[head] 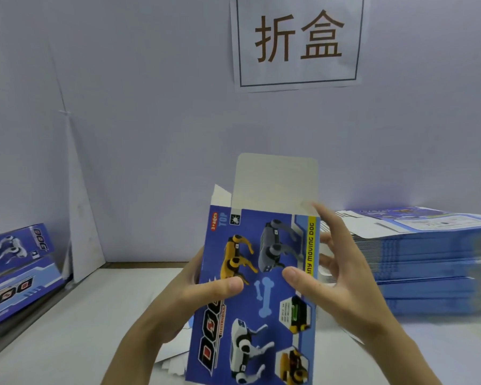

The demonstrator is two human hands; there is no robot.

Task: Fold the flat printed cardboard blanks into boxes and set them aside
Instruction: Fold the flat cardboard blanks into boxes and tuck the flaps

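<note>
The box (261, 287) is held clear of the worktop (81, 329), printed front toward the person and its "TOP" end up, so that both ends stay free for flap work. The left hand (195, 295) grips the left edge, thumb across the front panel and fingers behind; this grip appears to carry the weight and keep the sleeve squared. The right hand (342, 279) is spread wide, thumb laid on the front panel, fingers straight along the right side and the index reaching the upper corner. Contact of those fingers with the side panel cannot be confirmed. The top flap (275, 182) stands upright and unfolded, and a side flap (221, 195) also stands up at the left, so the top end is judged not yet closed. The raised index is well placed to fold the flaps inward. The stack of blanks (428, 262) lies on the worktop just to the right, within reach for the next pick. Finished boxes (17, 262) lie well apart at the left, which keeps folded and unfolded stock separate.
</note>
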